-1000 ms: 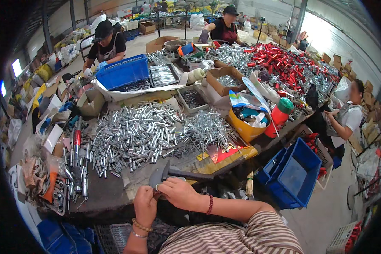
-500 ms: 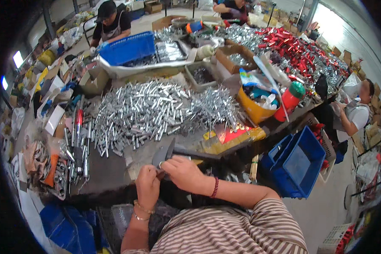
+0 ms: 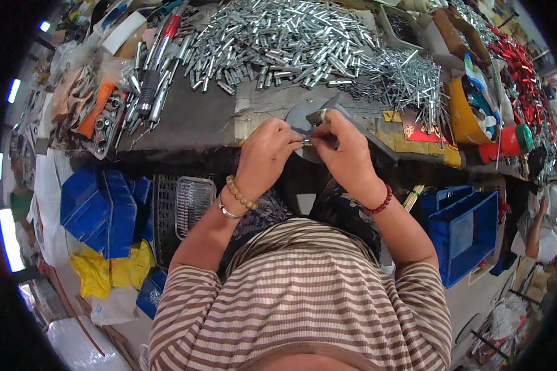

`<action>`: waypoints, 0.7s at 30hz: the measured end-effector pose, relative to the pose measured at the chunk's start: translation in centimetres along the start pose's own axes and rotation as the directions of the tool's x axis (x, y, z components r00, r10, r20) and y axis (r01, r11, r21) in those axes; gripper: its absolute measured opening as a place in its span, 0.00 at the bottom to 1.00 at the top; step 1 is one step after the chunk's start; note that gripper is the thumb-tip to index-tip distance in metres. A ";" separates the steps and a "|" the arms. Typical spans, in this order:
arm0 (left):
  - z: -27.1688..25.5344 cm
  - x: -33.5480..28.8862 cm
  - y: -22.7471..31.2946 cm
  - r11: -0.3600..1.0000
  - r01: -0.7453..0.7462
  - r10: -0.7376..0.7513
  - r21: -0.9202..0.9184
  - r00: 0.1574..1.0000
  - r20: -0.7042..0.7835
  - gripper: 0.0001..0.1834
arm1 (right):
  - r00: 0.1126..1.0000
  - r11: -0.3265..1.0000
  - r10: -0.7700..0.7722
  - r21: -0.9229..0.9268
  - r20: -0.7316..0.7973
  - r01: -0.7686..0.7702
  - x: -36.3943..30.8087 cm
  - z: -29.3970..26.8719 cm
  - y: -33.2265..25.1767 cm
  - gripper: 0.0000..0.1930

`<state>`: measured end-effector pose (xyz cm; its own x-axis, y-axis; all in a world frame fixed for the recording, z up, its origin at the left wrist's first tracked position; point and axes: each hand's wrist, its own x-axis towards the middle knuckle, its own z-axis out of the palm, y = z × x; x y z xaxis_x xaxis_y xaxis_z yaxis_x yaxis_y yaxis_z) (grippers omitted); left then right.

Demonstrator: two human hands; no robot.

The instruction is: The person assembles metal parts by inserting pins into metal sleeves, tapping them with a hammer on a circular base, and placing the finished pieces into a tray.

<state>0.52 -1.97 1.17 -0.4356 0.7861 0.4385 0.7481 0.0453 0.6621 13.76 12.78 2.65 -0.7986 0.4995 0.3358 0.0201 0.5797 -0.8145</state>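
Observation:
Close together at the near table edge, both hands are closed. My left hand [image 3: 265, 154] pinches one side of a small silvery metal piece [image 3: 306, 142]. At its other side are the pinched fingers of my right hand [image 3: 348, 151]; the piece's exact shape is partly hidden by fingertips. Just behind the fingers sits a grey metal tool [image 3: 299, 116] with a flat rounded part and a long dark bar. Beyond it spreads a heap of short silvery metal tubes [image 3: 284, 43], and to its right a pile of thin metal pins [image 3: 408, 80].
Sockets and an orange-handled tool [image 3: 96, 110] lie at the left, beside a red-and-black screwdriver-like tool [image 3: 151, 80]. At the right stand a yellow container [image 3: 467, 114] and a red bottle with green cap [image 3: 507, 143]. Blue crates [image 3: 464, 232] and blue bins [image 3: 102, 210] sit below table level.
The view has tilted downward, so the table appears higher and my lap shows. Both hands stay together at the table edge, now slightly more apart, with the small metal piece visible between them.

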 end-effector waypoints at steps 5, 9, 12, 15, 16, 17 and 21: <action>-0.3 -0.2 0.2 1.000 -0.010 0.010 -0.006 1.000 0.014 0.07 | 0.999 1.000 0.009 -0.029 0.043 -0.008 0.1 -0.1 -0.4 0.18; -0.1 -0.1 0.1 1.000 -0.022 0.022 -0.003 1.000 0.001 0.09 | 0.969 0.916 -0.223 -0.317 0.107 0.245 0.2 -0.3 -1.3 0.16; 0.2 0.2 0.0 0.999 -0.033 0.033 0.017 0.999 -0.008 0.13 | 0.934 0.859 -0.325 -0.367 0.148 0.357 0.2 -0.4 -1.4 0.16; 0.3 0.1 -0.1 1.000 -0.008 0.008 0.015 1.000 0.002 0.15 | 0.941 0.858 -0.302 -0.387 0.151 0.337 0.0 -0.2 -0.9 0.16; 0.3 -0.1 -0.3 1.000 -0.018 0.018 0.013 1.000 -0.018 0.14 | 0.943 0.855 -0.299 -0.396 0.148 0.334 0.0 -0.6 -0.9 0.16; 0.4 -0.1 -0.3 1.000 -0.027 0.028 0.011 0.999 -0.039 0.13 | 0.939 0.861 -0.307 -0.376 0.152 0.342 0.1 -1.1 -1.1 0.15; 0.0 -0.2 0.0 0.999 -0.022 0.022 0.032 1.000 0.001 0.09 | 0.972 0.820 -0.231 -0.529 0.044 0.218 0.7 -4.6 -1.7 0.15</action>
<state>0.62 -2.12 1.11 -0.4183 0.7877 0.4522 0.7732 0.0476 0.6324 15.95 15.06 6.46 -0.8072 0.3237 0.4937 0.1602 0.9250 -0.3446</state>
